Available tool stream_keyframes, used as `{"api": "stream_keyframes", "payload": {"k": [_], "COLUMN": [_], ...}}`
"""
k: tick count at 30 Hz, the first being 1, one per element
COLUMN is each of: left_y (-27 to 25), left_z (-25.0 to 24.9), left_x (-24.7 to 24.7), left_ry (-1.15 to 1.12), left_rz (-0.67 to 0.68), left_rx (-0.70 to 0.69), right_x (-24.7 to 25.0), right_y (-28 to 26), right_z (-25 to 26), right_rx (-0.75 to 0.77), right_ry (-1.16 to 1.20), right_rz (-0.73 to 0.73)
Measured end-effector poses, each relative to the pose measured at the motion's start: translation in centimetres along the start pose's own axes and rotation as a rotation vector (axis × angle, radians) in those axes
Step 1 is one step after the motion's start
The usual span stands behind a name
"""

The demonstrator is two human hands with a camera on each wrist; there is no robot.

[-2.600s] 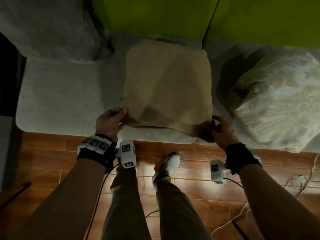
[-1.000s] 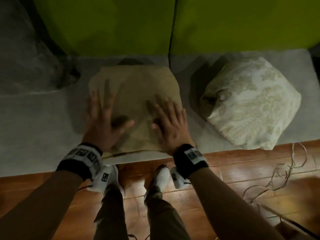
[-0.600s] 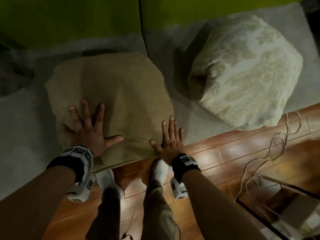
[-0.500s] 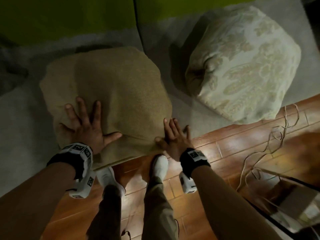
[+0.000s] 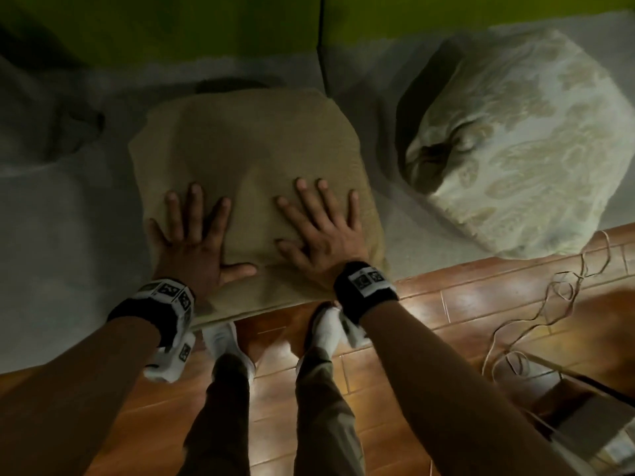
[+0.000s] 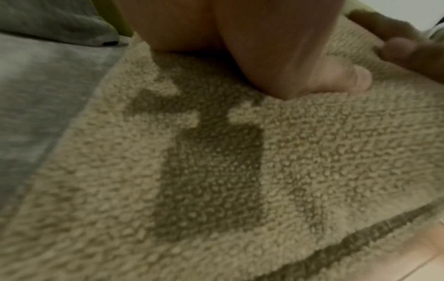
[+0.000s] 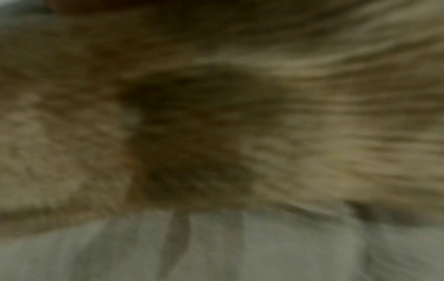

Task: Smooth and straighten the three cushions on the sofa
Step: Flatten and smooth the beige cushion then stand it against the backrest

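Note:
A tan fleecy cushion [image 5: 247, 142] lies flat on the grey sofa seat [image 5: 51, 242], its near edge at the seat's front. Both my hands press on its near half with fingers spread and straight: the left hand [image 5: 192, 235] at the left side, the right hand [image 5: 323, 228] toward the right. The left wrist view shows my left hand [image 6: 288, 62] flat on the tan cushion [image 6: 240, 171]. The right wrist view is a blur of the tan cushion [image 7: 336, 114]. A cream patterned cushion [image 5: 522, 142] sits tilted on the seat to the right. A grey cushion [image 5: 41, 111] lies at far left.
Green sofa backrests [image 5: 206, 25] rise behind the seat. Below the seat edge is a wooden floor [image 5: 464, 310] with my two white-shoed feet [image 5: 223, 341]. A loose cord [image 5: 556, 297] curls on the floor at right, next to a box-like object [image 5: 591, 424].
My right hand has slid from the cushion's near right corner up onto its top surface. My left hand stays pressed on the left side. The view has swung slightly left.

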State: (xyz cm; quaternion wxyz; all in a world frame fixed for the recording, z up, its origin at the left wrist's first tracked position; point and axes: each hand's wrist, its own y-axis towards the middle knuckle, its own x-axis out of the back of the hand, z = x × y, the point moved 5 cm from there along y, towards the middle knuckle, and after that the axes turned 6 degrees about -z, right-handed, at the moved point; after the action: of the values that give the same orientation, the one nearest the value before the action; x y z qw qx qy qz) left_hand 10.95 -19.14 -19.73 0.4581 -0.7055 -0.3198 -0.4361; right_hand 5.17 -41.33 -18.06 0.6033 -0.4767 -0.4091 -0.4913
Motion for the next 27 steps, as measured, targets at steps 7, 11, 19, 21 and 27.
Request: {"api": "stream_keyframes", "payload": {"k": [7, 11, 19, 21, 27], "left_y": [-1.6, -4.4, -5.8, -5.4, -8.0], "left_z": [-1.5, -3.5, -1.7, -0.4, 0.2], "left_x": [0.8, 5.0, -0.6, -2.3, 0.9], "left_ry": [0.029, -0.123, 0.019, 0.049, -0.31], "left_rz": [-0.119, -0.343, -0.161, -0.096, -0.118], "left_rx": [-0.051, 0.032, 0.043, 0.004, 0.276], "right_x": [-0.3, 6.4, -0.3, -2.0, 2.4], "right_y": [-5.1, -5.9, -3.4, -3.7, -2.9], "right_z": [-6.3, -3.1, 3.2, 1.9, 3.5], "right_rx": [-0.254, -0.234, 0.148, 0.146, 0.126], "right_ry": [0.058, 0.251, -0.033, -0.059, -0.038], "right_rz": [0.251, -0.195, 0.075, 0.106, 0.072]}}
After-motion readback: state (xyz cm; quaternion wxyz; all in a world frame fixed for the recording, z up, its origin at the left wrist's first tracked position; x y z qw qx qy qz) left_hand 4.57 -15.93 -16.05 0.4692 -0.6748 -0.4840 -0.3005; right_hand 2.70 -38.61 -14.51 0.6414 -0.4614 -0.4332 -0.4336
